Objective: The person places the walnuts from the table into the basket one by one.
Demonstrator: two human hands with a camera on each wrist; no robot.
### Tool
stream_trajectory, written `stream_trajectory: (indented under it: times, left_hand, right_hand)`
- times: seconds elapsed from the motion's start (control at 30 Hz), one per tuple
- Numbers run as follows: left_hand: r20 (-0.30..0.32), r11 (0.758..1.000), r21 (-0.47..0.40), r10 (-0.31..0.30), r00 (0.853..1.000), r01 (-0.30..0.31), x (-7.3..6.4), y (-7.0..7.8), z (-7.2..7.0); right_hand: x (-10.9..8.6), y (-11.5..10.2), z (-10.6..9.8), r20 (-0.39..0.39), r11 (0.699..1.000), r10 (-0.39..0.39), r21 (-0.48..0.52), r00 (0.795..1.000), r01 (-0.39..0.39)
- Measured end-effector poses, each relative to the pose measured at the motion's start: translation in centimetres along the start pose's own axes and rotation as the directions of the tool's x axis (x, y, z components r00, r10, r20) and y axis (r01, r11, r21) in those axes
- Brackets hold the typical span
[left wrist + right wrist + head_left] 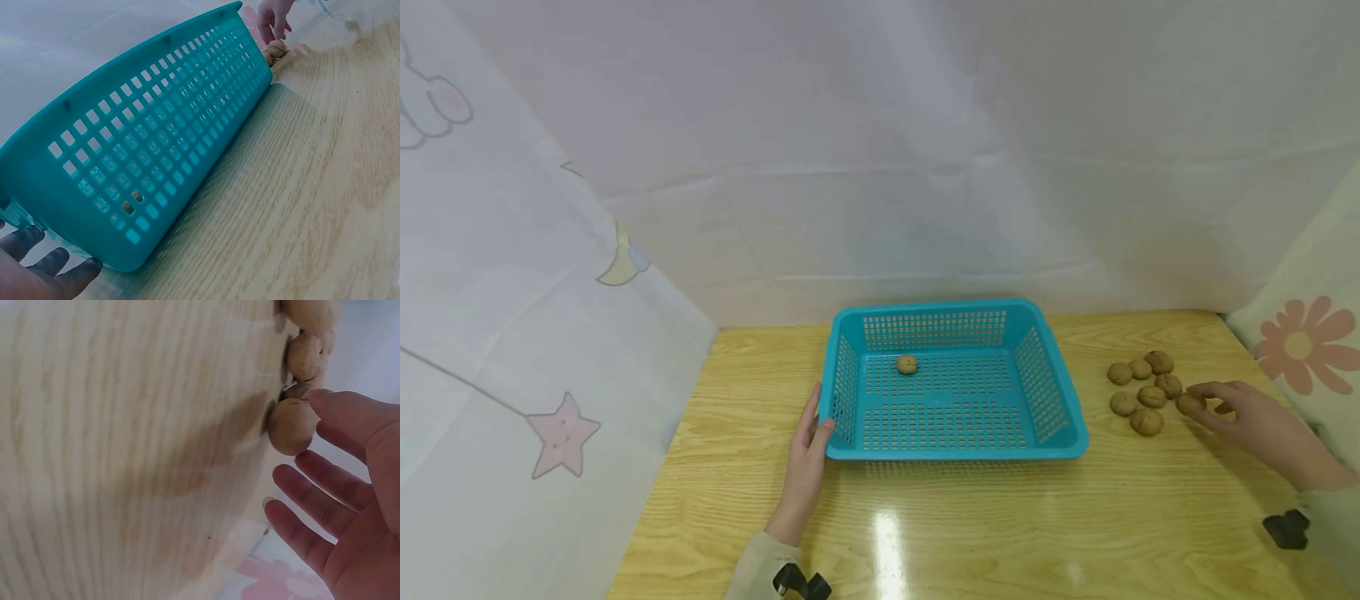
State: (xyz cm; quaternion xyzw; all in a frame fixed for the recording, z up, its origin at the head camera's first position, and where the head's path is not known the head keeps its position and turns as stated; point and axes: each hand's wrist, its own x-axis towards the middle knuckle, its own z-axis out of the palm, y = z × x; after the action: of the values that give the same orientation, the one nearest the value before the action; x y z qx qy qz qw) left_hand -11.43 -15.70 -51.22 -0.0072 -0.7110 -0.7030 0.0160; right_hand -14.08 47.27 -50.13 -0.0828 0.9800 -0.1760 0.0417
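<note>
A turquoise plastic basket (pixel 955 454) with slotted walls sits on the wooden table, one walnut (pixel 907 364) lying inside it. My left hand (pixel 806 467) holds the basket's near left corner, thumb at the rim and fingers along the outer wall. In the left wrist view, fingertips (pixel 87 270) appear beside the basket's end. To the right of the basket lies a loose group of several walnuts (pixel 1152 397). My right hand (pixel 1255 421) is at the group's right edge, pinching a walnut (pixel 292 428) between thumb and index finger; its other fingers are spread.
The wooden table (pixel 970 533) ends at the back against a pale hanging cloth (pixel 925 208). More printed cloth stands on the left, with a pink star (pixel 563 435), and on the right, with a flower (pixel 1300 346). Bare tabletop separates the basket from the walnut group.
</note>
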Motion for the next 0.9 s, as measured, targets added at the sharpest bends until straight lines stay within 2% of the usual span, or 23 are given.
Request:
stream_trajectory:
  times: [0.3,0.6,0.9]
  left_hand:
    - [0.003,1.000,0.010,0.011,1.000,-0.011,0.0,0.1,0.0]
    - [0.008,1.000,0.003,0.008,1.000,-0.008,-0.1,-0.1,0.0]
    - [0.005,1.000,-0.005,0.001,1.000,-0.001,0.0,-0.2,-0.1]
  right_hand:
    - [0.5,1.1,0.7,0.033,0.997,0.031,0.068,0.999,-0.033]
    - [0.3,0.7,0.5,0.049,0.992,0.055,0.108,0.997,-0.060]
    - [0.2,-1.5,-0.1,-0.045,0.999,-0.016,0.041,0.999,0.018]
